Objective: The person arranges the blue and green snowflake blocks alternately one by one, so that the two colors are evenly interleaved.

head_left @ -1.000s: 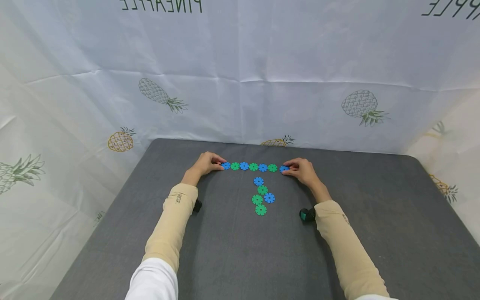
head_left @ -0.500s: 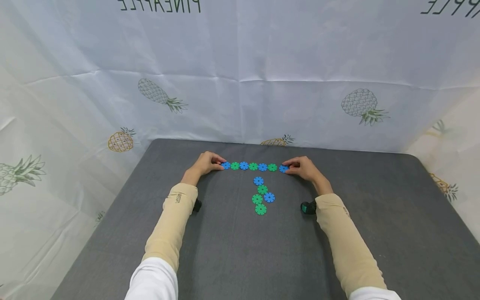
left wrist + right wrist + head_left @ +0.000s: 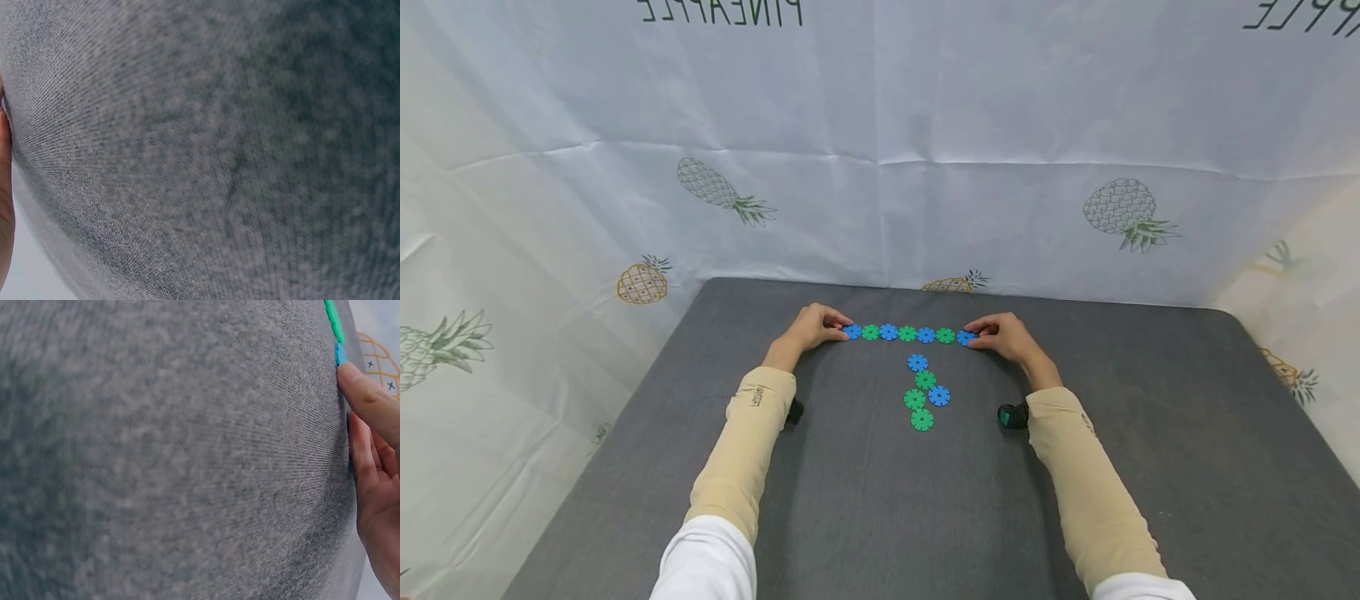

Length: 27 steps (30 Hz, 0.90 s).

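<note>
A row of notched plastic building discs, blue and green by turns, runs across the far part of the table. My left hand (image 3: 808,327) holds the blue disc at the row's left end (image 3: 852,332) between thumb and fingers. At the other end my right hand (image 3: 1006,337) pinches a blue disc (image 3: 966,337), right beside the green disc (image 3: 945,336). In the right wrist view the thumb (image 3: 351,374) lies at the edge of this blue disc (image 3: 339,354). Only a sliver of the left hand shows in the left wrist view.
Nearer the body lies a loose group of discs: a blue one (image 3: 917,362), another blue one (image 3: 938,396) and several green ones (image 3: 922,419). They rest on the dark grey table (image 3: 865,500). A pineapple-print curtain (image 3: 880,208) hangs behind the table's far edge.
My right hand has slid slightly left with its blue disc, narrowing the gap to the green disc. The left hand and the loose discs have stayed put.
</note>
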Tool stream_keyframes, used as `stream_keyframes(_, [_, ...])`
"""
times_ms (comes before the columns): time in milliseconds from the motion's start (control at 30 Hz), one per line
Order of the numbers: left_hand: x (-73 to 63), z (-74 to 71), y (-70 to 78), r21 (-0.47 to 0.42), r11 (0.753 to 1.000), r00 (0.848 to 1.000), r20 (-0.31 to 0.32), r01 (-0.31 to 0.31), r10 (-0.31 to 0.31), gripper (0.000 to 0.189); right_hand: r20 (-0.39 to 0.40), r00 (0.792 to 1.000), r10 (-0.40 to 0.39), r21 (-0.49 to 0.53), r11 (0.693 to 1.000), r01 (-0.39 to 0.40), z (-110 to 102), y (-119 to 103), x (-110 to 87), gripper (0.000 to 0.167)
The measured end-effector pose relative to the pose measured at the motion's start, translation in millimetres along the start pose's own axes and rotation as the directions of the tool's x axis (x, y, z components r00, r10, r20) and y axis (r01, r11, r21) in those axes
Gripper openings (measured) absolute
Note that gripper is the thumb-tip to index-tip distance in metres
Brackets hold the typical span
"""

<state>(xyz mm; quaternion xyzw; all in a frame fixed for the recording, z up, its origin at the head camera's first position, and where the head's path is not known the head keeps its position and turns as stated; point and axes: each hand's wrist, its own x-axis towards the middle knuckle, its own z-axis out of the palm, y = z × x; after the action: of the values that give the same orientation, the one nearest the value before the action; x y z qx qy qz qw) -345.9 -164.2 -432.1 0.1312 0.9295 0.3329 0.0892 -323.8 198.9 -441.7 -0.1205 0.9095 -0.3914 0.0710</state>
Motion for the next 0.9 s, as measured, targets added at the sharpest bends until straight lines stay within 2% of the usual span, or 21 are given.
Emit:
stream_keyframes(167, [0.5, -0.3, -1.1, 0.0, 1.0, 1.0, -0.003, -0.004, 0.004, 0.029, 0.001, 1.0, 0.002, 0.011, 1.0, -0.002, -0.1, -2.1, -0.2, 0.028])
stream_keyframes(400, [1.2, 0.6, -1.9, 0.007, 1.0, 1.0, -0.007, -0.009, 0.009, 0.029, 0.019, 1.0, 0.006, 0.104, 0.995, -0.008, -3.4, 0.8, -3.1, 0.032])
stream_keyframes(533, [0.9, 0.8, -1.0, 0.002, 1.0, 1.0, -0.006, -0.015, 0.015, 0.029, 0.015, 1.0, -0.008, 0.096, 0.995, 0.006, -3.6, 2.2, -2.4, 0.032])
stream_keyframes(733, [1.8, 0.5, -0.8, -0.002, 1.0, 1.0, -0.004, -0.009, 0.009, 0.029, 0.008, 1.0, 0.013, 0.098, 0.995, -0.014, -3.1, 2.5, 0.5, 0.03])
stream_keyframes(900, [2.3, 1.0, -2.8, -0.005, 1.0, 1.0, -0.001, -0.002, 0.002, 0.029, 0.03, 0.999, 0.009, 0.107, 0.994, -0.013, -4.1, 2.8, 1.3, 0.031])
